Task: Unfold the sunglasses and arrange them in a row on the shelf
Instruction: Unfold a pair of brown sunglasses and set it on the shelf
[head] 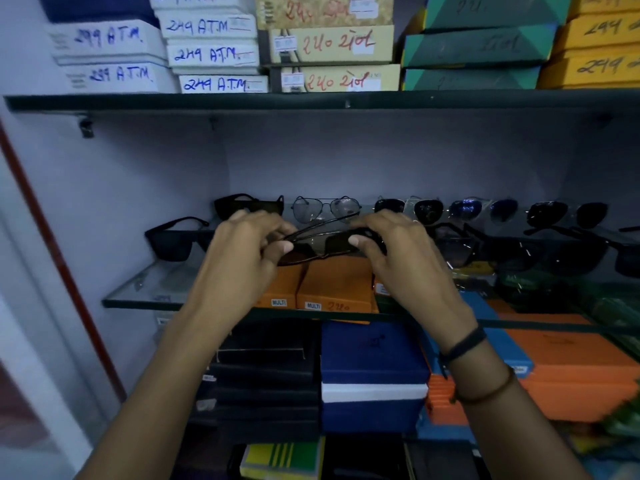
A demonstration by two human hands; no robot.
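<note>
A shop wall fills the view, pale violet, with a dark upper shelf [311,100] carrying stacked boxes. The white boxes [214,50] bear blue handwriting reading "249 A.T.M."; the beige boxes [334,45] beside them show red "240" followed by script I cannot read. Below runs a glass shelf [145,299] where a row of sunglasses [429,211] stands unfolded along the back. Orange boxes [332,289] under the glass carry small "MULTI" tags and a handwritten "240". Above the shelf's front, the left hand [239,251] and right hand [398,251] each pinch one end of a dark pair of sunglasses [325,242], one temple arm partly swung out.
</note>
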